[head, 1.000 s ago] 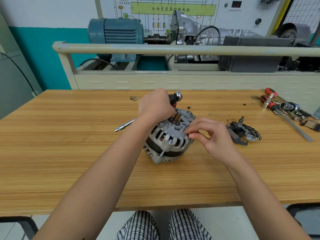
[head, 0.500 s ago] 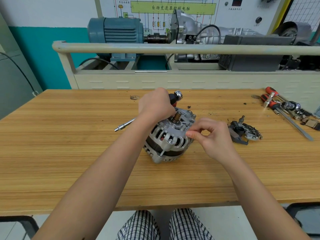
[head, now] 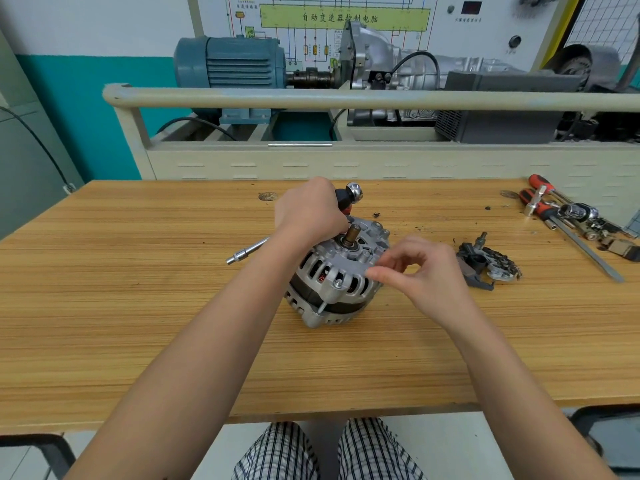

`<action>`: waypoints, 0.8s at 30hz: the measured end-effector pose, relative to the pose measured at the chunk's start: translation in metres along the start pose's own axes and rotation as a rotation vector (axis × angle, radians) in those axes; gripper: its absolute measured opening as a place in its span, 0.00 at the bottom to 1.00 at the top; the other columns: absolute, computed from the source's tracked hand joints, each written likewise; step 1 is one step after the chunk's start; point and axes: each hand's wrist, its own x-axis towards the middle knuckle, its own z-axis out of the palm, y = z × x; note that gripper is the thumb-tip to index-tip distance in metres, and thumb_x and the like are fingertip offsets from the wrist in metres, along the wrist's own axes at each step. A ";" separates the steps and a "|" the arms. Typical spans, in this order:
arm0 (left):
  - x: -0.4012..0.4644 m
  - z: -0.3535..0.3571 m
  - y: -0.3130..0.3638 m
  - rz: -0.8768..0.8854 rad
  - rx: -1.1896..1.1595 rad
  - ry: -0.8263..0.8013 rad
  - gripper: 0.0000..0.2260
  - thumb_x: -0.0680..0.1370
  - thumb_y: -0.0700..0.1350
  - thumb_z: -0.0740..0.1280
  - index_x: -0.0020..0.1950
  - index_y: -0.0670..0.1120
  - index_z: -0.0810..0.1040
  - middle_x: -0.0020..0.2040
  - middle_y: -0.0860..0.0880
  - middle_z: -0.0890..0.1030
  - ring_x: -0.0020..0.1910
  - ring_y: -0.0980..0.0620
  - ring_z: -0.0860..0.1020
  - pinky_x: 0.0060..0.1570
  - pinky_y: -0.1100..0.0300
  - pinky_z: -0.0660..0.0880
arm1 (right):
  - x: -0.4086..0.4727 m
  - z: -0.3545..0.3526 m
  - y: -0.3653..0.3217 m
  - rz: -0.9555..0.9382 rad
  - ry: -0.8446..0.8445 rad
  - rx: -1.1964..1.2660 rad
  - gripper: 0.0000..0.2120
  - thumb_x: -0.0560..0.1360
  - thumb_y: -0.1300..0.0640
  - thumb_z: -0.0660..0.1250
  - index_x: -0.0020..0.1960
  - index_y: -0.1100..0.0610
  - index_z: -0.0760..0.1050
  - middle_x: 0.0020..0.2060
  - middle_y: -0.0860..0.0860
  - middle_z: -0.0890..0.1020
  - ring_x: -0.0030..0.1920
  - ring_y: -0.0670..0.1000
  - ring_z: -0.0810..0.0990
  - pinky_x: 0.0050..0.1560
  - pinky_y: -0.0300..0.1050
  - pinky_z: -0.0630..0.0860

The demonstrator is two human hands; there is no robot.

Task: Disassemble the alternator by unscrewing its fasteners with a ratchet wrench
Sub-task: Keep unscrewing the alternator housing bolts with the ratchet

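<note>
- At mid-table: left hand (head: 308, 213) gripping ratchet wrench (head: 349, 195) (head hidden beneath palm).
- Right hand (head: 420, 271): fingertips pinched at alternator (head: 341, 275) rim; pinched item indiscernible.
- Alternator: silver slotted housing, tilted, shaft uppermost, on wooden table (head: 138, 306).

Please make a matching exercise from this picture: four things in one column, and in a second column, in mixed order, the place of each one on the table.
Things:
1. silver ribbed metal alternator
2. chrome extension bar
3. dark removed alternator part
4. red-and-black handled screwdrivers

Places:
A. far right corner of the wooden table
B. centre, between both hands
C. left of the alternator, passing behind the left hand
D. just right of the right hand

Pairs: 1-B, 2-C, 3-D, 4-A
</note>
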 end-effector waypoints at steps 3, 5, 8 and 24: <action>0.000 0.000 0.000 -0.003 -0.004 -0.002 0.09 0.71 0.46 0.71 0.40 0.48 0.71 0.33 0.50 0.74 0.31 0.52 0.72 0.27 0.61 0.64 | 0.000 0.005 -0.002 -0.019 0.024 -0.009 0.05 0.65 0.45 0.72 0.35 0.45 0.78 0.32 0.46 0.80 0.35 0.46 0.77 0.38 0.41 0.74; 0.000 -0.001 -0.001 -0.003 -0.005 -0.003 0.09 0.71 0.46 0.71 0.42 0.47 0.72 0.33 0.50 0.74 0.31 0.52 0.72 0.28 0.61 0.64 | 0.000 0.005 0.000 -0.020 0.013 0.001 0.07 0.67 0.53 0.75 0.35 0.44 0.78 0.34 0.46 0.81 0.37 0.48 0.78 0.40 0.41 0.74; -0.001 -0.001 0.000 -0.003 -0.009 -0.003 0.09 0.71 0.46 0.72 0.43 0.47 0.73 0.34 0.50 0.75 0.32 0.52 0.73 0.28 0.61 0.65 | 0.002 0.004 0.002 -0.058 -0.021 0.007 0.08 0.69 0.62 0.75 0.39 0.49 0.81 0.36 0.48 0.82 0.40 0.50 0.80 0.44 0.43 0.75; -0.001 -0.001 0.000 -0.002 -0.005 0.005 0.09 0.70 0.45 0.72 0.40 0.48 0.71 0.33 0.50 0.74 0.31 0.53 0.72 0.28 0.61 0.63 | -0.003 0.008 0.001 0.007 0.053 0.008 0.05 0.65 0.47 0.73 0.36 0.46 0.79 0.33 0.46 0.79 0.35 0.45 0.76 0.38 0.35 0.72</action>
